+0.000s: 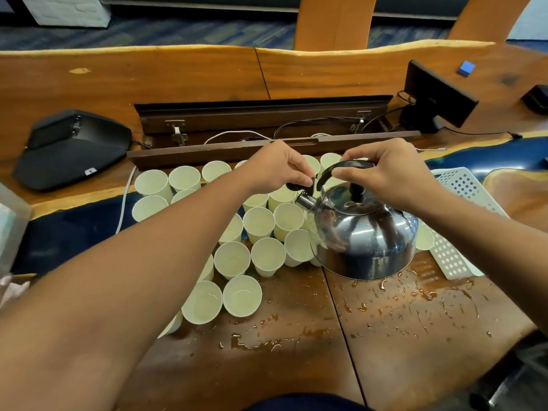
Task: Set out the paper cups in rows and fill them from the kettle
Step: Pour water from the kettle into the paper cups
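Note:
A shiny steel kettle (363, 232) with a black arched handle is held above the wooden table (385, 336), tilted left, its spout over the cups. My right hand (391, 176) grips the handle from above. My left hand (275, 167) pinches the black spout cap (299, 185) at the kettle's spout. Several pale paper cups (258, 223) stand in rough rows left of and behind the kettle; some near ones hold water. My left forearm hides part of the rows.
Water is spilled over the table near the front (415, 304). A white perforated basket (462, 203) lies at the right. An open cable trough (261, 129) runs behind the cups, with a black speaker unit (74, 146) at left and a small black monitor (436, 96) at right.

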### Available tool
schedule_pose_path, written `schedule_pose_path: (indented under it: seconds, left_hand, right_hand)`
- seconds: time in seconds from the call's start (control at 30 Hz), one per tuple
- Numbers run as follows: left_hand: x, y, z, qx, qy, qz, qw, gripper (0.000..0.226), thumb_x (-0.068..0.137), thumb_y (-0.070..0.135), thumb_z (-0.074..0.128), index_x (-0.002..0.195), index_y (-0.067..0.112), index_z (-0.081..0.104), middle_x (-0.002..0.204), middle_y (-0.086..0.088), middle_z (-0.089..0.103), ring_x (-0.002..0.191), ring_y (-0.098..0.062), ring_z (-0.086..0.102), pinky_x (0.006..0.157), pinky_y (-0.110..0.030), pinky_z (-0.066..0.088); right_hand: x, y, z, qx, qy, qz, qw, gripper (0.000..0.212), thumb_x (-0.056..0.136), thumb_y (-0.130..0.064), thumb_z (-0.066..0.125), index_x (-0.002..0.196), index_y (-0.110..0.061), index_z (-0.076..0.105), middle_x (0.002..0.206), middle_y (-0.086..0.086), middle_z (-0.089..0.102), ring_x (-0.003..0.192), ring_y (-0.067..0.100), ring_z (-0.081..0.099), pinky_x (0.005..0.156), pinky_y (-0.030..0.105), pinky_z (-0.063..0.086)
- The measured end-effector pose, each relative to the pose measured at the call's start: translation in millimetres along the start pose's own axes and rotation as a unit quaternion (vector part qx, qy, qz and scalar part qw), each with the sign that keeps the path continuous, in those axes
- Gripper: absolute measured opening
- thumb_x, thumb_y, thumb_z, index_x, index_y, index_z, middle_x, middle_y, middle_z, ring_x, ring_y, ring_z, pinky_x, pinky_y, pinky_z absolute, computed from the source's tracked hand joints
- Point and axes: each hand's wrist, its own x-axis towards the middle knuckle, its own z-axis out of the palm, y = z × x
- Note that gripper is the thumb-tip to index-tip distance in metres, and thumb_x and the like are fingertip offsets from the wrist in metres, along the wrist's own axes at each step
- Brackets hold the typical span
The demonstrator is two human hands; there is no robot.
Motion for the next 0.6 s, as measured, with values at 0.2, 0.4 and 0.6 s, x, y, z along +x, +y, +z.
schedule_pose_path:
  seconds: [0.2,0.4,0.6]
  left_hand:
    - [0.3,-1.3,2.6,0.002,-0.003,0.0,1.0,0.013,0.084,0.019,0.077,0.096,0.025,0.08,0.086,0.014,0.074,0.082,-0.001,0.066,0.076,-0.018,0.052]
    - [-0.2,-1.2,4.7,0.007,-0.002,0.002,1.0,0.014,0.085,0.018,0.076,0.099,0.022,0.08,0.091,0.009,0.075,0.088,-0.006,0.067,0.081,-0.022,0.054]
    - [1.0,-1.8,6.3,0.006,-0.004,-0.003,1.0,0.015,0.085,0.019,0.076,0.1,0.022,0.08,0.091,0.008,0.075,0.088,-0.006,0.067,0.079,-0.022,0.053]
  right_hand:
    - [-1.0,-1.9,0.3,0.003,-0.001,0.009,1.0,0.029,0.081,-0.038,0.078,0.107,-0.025,0.075,0.094,-0.008,0.067,0.086,0.007,0.064,0.062,0.01,0.043]
    - [-0.8,-1.4,1.5,-0.002,-0.002,0.009,1.0,0.031,0.081,-0.038,0.078,0.108,-0.022,0.075,0.097,-0.009,0.066,0.09,0.008,0.063,0.063,0.008,0.042]
    - [0.0,0.3,1.7,0.001,-0.006,0.009,1.0,0.033,0.081,-0.038,0.078,0.11,-0.022,0.074,0.106,-0.005,0.069,0.094,0.008,0.063,0.065,0.009,0.042]
